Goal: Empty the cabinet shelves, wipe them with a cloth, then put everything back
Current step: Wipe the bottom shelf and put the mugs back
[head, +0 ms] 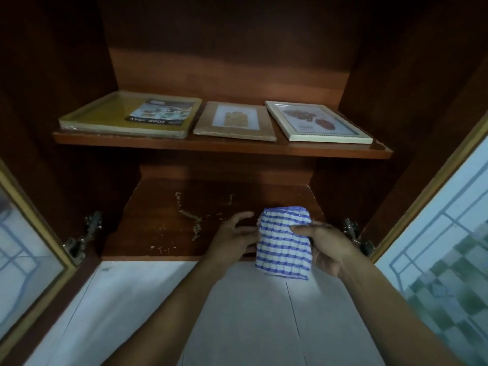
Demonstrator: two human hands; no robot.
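Observation:
A folded blue-and-white striped cloth (284, 241) hangs at the front edge of the lower shelf (169, 228). My right hand (324, 247) grips its right side, thumb on top. My left hand (233, 237) touches its left edge with fingers spread. The lower shelf is bare wood with pale scuffed patches. On the upper shelf (224, 147) lie a wrapped yellow food tray (105, 114), a brown-framed picture (235, 121) and a white-framed picture (317, 122), all flat.
Both glass cabinet doors stand wide open, the left door (23, 247) and the right door (443, 233), with metal hinges (84, 239) on the inner walls. A white counter surface (158, 313) runs below the cabinet.

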